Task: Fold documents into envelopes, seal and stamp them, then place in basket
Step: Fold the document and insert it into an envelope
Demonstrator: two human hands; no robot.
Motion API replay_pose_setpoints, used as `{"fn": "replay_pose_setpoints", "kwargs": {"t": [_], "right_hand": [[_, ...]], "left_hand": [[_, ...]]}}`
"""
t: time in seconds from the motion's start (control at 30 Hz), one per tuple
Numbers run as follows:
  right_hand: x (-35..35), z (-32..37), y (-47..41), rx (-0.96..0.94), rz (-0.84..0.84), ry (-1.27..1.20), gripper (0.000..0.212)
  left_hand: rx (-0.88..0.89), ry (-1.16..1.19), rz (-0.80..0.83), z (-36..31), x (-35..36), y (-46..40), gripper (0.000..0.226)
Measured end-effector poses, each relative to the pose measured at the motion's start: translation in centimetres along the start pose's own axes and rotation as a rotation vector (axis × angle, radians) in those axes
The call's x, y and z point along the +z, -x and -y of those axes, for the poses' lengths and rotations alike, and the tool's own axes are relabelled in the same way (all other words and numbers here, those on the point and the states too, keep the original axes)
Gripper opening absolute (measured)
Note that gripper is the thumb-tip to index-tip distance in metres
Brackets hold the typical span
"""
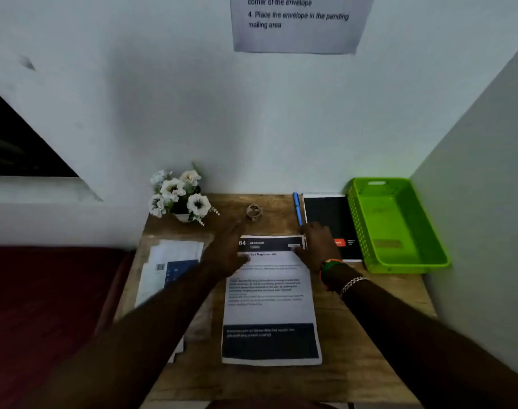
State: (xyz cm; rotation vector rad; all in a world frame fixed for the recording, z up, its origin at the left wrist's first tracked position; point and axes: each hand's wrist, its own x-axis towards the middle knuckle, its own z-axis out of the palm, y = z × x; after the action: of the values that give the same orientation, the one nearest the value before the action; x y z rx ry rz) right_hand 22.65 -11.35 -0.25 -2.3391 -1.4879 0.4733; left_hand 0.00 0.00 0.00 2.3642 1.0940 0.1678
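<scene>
A: What is seen at the lower left of the frame?

B: A pile of papers and envelopes (175,267) is seen on the counter (369,349). White flowers (179,193) are set above it, by the wall.

A: And in the middle?

B: One document (271,302) is laid flat. Its top left corner is pressed by the left hand (226,252). Whether that grip is flat or pinched on the page cannot be told; it is blurred. The top right corner is pressed by the right hand (315,246), with the fingers laid down flat and apart, not curled around the paper.

A: How should the fold be done well?

B: The top edge should be lifted at both corners together and lined up with the sides before the crease is pressed.

A: What can be read?

B: "84" and "BEDROOM" are printed on the dark top band. On the wall sheet (299,22), "4. Place the envelope in the pending mailing area" is read.

A: And at the right?

B: A blue pen (297,208), a black notebook (328,214) and the green basket (399,228) are seen.
</scene>
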Motion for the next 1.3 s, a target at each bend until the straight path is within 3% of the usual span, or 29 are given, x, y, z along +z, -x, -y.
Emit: {"fn": "replay_pose_setpoints", "kwargs": {"t": [0.1,0.17,0.43,0.57,0.93,1.03,1.2,1.3], "right_hand": [[0.6,-1.0,-0.1,-0.006,0.107,-0.001,0.065],[1.2,-1.3,-0.1,-0.012,0.153,0.006,0.071],[2.8,-2.5,0.3,-0.089,0.073,0.050,0.078],[3.3,-2.4,1.4,-0.144,-0.017,0.158,0.077],[3.0,-0.8,2.7,-0.023,-0.093,0.396,0.070],[3.2,-0.5,3.2,-0.018,-0.106,0.426,0.064],[3.3,0.1,3.4,-0.033,-0.122,0.448,0.035],[3.5,0.1,3.3,-0.015,-0.070,0.465,0.033]], "left_hand": [[-0.121,-0.114,0.247,0.3,1.2,0.3,0.108],[-0.148,-0.175,0.296,0.0,1.7,0.4,0.111],[-0.201,-0.292,0.281,-1.3,1.8,-0.4,0.124],[-0.182,-0.329,0.169,-1.7,2.2,0.8,0.120],[-0.093,-0.328,0.074,-1.0,3.1,2.9,0.112],[-0.084,-0.309,0.071,-0.8,3.2,3.1,0.112],[-0.054,-0.306,0.048,-0.2,3.0,3.1,0.112],[-0.029,-0.298,0.028,0.3,3.0,3.2,0.104]]}}
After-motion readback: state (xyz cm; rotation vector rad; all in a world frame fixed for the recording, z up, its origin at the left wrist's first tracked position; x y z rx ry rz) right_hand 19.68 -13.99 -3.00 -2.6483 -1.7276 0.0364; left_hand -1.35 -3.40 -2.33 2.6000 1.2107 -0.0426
